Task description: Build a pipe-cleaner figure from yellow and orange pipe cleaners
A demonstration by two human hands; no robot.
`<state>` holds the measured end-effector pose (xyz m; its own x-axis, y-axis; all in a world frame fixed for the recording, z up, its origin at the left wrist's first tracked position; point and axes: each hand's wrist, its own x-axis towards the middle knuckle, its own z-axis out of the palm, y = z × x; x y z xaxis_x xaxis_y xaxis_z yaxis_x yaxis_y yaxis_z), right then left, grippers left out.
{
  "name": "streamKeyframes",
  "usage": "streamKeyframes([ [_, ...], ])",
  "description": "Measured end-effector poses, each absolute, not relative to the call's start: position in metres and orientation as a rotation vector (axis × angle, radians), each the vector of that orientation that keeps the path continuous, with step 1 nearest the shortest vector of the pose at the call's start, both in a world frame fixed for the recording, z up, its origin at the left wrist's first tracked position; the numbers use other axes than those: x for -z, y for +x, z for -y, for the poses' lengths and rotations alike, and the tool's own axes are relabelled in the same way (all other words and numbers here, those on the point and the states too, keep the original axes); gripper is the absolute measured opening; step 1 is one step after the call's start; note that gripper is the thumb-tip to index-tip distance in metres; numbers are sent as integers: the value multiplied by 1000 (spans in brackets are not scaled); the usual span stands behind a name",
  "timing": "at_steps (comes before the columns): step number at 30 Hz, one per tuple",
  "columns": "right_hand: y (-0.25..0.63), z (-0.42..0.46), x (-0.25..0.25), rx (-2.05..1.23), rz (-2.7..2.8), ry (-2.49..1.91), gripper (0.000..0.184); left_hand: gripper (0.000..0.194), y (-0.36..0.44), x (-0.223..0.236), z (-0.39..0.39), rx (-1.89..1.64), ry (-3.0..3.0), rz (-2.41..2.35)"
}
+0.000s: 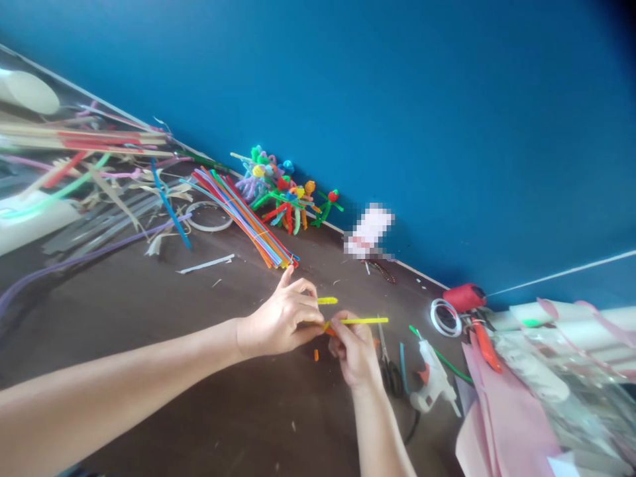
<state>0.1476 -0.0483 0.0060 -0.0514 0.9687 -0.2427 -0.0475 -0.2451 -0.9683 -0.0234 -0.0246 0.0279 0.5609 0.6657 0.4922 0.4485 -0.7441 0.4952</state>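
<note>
Both hands meet over the middle of the dark table. My left hand [285, 315] is closed at thumb and forefinger on a yellow pipe cleaner [368, 320], its little finger raised. My right hand [350, 348] pinches the same pipe cleaner, whose straight end sticks out to the right. Another yellow end [327, 301] shows just beyond the left fingers; whether it is the same piece I cannot tell. A bit of orange shows between the hands, partly hidden by the fingers. A small orange piece [317, 355] lies below them on the table.
Bundled colourful pipe cleaners [248, 218] lie beyond my left hand, with several pipe-cleaner figures [288, 192] by the blue wall [397, 119]. To the right are scissors [390, 371], a white glue gun [433, 381] and pink sheets [501, 411]. Strips and sticks [109, 142] crowd the left.
</note>
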Motion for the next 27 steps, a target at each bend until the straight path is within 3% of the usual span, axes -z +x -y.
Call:
streamKeyframes([
  [6,146,49,-5,-1454,1119,-1335,25,14,-21,-22,24,-1068,2356,-1004],
  [13,137,60,-15,-673,1825,-1444,20,17,-22,-18,21,-1100,2390,-1184],
  [18,137,66,-21,-388,2113,-1479,23,22,-21,-18,21,-1033,2623,-1122],
  [23,143,64,-23,-443,1960,-1459,22,25,-20,-22,24,-942,2733,-972],
  [27,146,58,-13,-908,1508,-1390,22,23,-22,-25,25,-975,2670,-844],
])
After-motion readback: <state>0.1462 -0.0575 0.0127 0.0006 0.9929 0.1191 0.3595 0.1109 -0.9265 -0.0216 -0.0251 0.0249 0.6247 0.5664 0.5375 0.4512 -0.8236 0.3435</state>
